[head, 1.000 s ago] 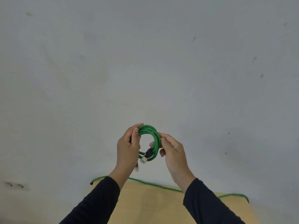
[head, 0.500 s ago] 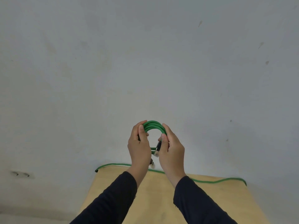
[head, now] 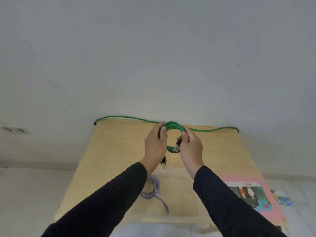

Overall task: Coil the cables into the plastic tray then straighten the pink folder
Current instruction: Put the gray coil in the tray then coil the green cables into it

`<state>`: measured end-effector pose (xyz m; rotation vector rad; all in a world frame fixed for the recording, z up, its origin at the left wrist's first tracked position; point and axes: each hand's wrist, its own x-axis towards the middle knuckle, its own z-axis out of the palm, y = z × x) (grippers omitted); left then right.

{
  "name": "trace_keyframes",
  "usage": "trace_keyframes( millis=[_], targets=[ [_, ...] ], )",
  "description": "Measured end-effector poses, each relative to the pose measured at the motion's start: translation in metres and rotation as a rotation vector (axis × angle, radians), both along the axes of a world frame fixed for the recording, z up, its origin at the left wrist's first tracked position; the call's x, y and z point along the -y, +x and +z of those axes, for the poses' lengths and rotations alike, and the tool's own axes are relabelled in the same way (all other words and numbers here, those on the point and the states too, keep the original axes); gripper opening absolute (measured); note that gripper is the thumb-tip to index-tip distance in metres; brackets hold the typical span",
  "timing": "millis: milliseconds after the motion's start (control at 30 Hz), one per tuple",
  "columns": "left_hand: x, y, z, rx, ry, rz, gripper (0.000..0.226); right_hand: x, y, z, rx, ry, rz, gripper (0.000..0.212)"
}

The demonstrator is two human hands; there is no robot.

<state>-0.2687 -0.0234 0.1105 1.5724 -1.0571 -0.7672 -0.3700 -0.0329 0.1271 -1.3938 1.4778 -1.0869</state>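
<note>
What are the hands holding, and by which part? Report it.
Both hold the coiled green cable: the left hand grips the coil's left side, the right hand its right side. One connector hangs below the left hand.

We hold a green coil [head: 172, 127] above the table [head: 119, 147], left hand [head: 154, 146] and right hand [head: 190, 147] gripping its sides. A grey cable [head: 152, 190] lies below; the pink folder [head: 256, 194] lies right.

From my feed I see a plain pale grey wall [head: 153, 57] filling the upper half, marked with a few small dark specks and a smudge low on its left side. Below it stands a light wooden table [head: 116, 151], pushed against the wall. Pale floor [head: 25, 194] shows on either side of the table. The light is soft and even.
</note>
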Motion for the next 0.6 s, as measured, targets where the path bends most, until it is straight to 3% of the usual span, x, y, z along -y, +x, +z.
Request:
trace_keyframes(
  millis=[300, 600],
  targets=[
    [-0.071, -0.059, -0.077, 0.136, 0.291, -0.031, 0.039, -0.055, -0.064, -0.074, -0.233, 0.223, 0.076, 0.036],
    [-0.077, -0.078, -0.105, 0.145, 0.332, 0.012, 0.039, -0.061, -0.070, -0.098, -0.331, 0.233, 0.140, 0.042]
  ],
)
